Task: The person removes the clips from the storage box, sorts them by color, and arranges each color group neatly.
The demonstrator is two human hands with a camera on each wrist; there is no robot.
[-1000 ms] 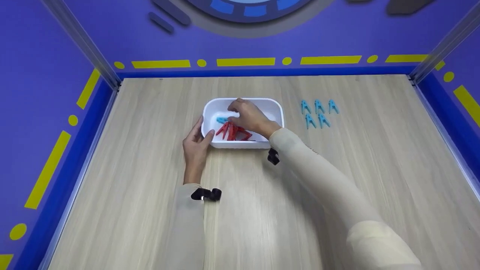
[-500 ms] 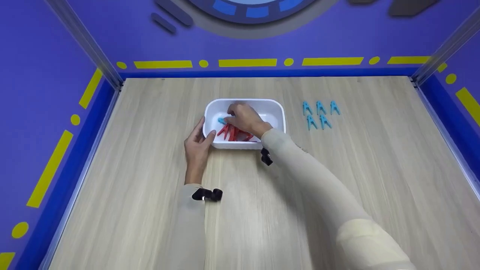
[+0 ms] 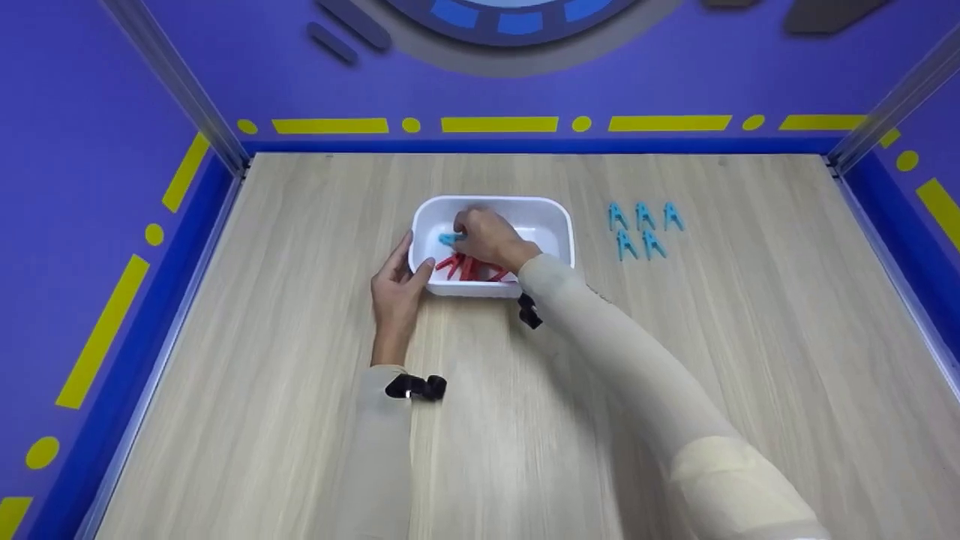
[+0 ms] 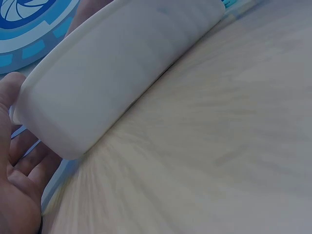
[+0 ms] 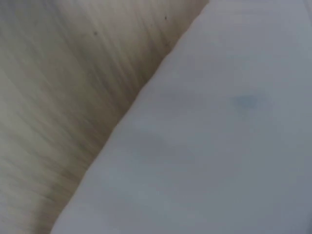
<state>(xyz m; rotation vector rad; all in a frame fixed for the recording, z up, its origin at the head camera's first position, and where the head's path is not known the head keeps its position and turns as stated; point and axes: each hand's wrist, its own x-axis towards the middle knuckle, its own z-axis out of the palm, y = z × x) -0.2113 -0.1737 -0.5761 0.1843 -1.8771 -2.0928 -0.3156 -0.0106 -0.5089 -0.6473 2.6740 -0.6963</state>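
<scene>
A white plastic bin [image 3: 555, 217] stands on the table, with several red clothespins [image 3: 469, 270] piled at its front inside and a blue clothespin [image 3: 448, 238] above them. My left hand [image 3: 395, 296] grips the bin's left end, thumb at the rim and fingers along the outer wall; the left wrist view shows this hand [image 4: 22, 180] close up. Reaching into the bin from the right, my right hand [image 3: 487, 236] pinches the blue clothespin, whose one end sticks out left of the fingertips. This hand hides part of the red pile. Only the bin's pale wall [image 5: 195, 146] fills most of the right wrist view.
To the right of the bin, several blue clothespins [image 3: 645, 217] lie in two rows on the wooden table [image 3: 510, 420]. Purple-blue panels [image 3: 510, 90] with yellow marks close off the back and both sides.
My right hand has shifted slightly left and lower in the bin, its forearm swinging left too. The blue clothespin has moved at its fingertips. My left hand keeps its grip on the bin.
</scene>
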